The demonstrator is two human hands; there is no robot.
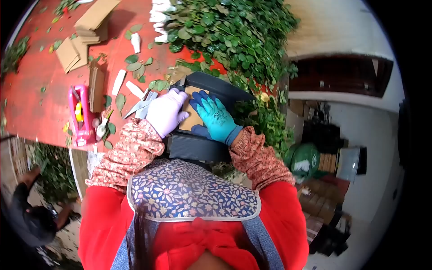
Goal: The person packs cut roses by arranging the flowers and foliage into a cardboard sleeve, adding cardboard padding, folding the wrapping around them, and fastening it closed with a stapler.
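Note:
An open black box [200,146] lies at the table's near edge with a brown cardboard piece [191,118] inside. My left hand, in a lavender glove [167,111], rests over the box's left side, its thumb apart from the fingers and reaching over the cardboard. On the cardboard lies my right hand, in a teal glove [216,116], fingers stretched out; dark blue shapes beneath it cannot be clearly told apart from the glove. Grey-handled scissors [143,107] lie just left of my left hand. The undersides of both hands are hidden.
Leafy green stems [225,36] are heaped behind the box. A pink tape dispenser [82,118], folded cardboard [95,86], white sleeves [118,82] and loose leaves lie on the red table [36,103]. Another person [38,220] is at the lower left. Cartons [321,202] stand at the right.

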